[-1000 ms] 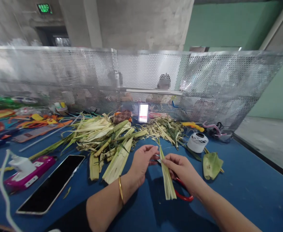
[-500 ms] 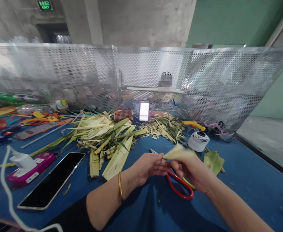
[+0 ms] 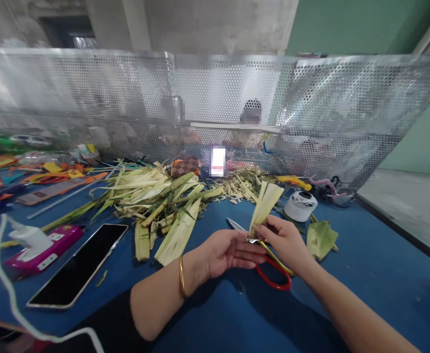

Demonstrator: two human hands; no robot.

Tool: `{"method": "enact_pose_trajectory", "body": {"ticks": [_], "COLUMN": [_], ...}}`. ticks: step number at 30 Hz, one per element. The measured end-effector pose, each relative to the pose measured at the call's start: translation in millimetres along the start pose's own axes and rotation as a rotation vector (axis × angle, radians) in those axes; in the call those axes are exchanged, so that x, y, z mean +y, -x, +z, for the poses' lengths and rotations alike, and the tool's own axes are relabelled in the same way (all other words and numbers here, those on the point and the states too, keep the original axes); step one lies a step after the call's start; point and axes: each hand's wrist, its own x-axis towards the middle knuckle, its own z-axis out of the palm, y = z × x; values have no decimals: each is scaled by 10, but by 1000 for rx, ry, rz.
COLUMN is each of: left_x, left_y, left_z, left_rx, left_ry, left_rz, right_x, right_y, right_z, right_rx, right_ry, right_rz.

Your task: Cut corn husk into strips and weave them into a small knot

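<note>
My right hand (image 3: pixel 284 241) pinches the lower end of a bundle of pale green leaf strips (image 3: pixel 264 206), which fans upward and away from me. My left hand (image 3: pixel 227 250) lies palm up just left of it, fingers stretched toward the base of the bundle and touching it. Red-handled scissors (image 3: pixel 270 269) lie on the blue table (image 3: pixel 218 314) under both hands, blades pointing up-left. A gold bangle is on my left wrist.
A heap of green and pale leaves and stalks (image 3: pixel 159 196) lies ahead left. A black phone (image 3: pixel 79 264) and a pink device with a white charger (image 3: pixel 38 242) sit at left. A white thread spool (image 3: pixel 300 206) and a folded leaf (image 3: pixel 321 238) sit at right. A perforated metal screen (image 3: pixel 310 108) stands behind.
The leaf bundle was pointing down toward me; my right hand has flipped it so it now stands upward. My left hand has opened and moved under its base.
</note>
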Motion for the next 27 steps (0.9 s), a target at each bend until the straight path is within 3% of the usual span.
{"method": "enact_pose_trajectory", "body": {"ticks": [3,7,10,14,24,27], "left_x": [-32,-89,-106,-106,-92,-98], "left_y": [9,-5,-15,-15,-31,-26], "left_z": [3,8,18,37,33,41], "left_rx": [-64,28,98,107,99,117], "left_ry": [-81,-171,-204,-191,-118,-134], "left_rz": [-3,81,118,97,73,79], "right_x": [24,51,36,-40,-102,-92], "right_y": [-14,-11,-4,8,1,-9], "right_z": [10,30,29,10,5,-3], "right_rx": [-45,-55,2,115,164,220], "right_ry": [-68,-51,-78,-147,-280,-308], "right_rz": [44,55,18,38,140,112]}}
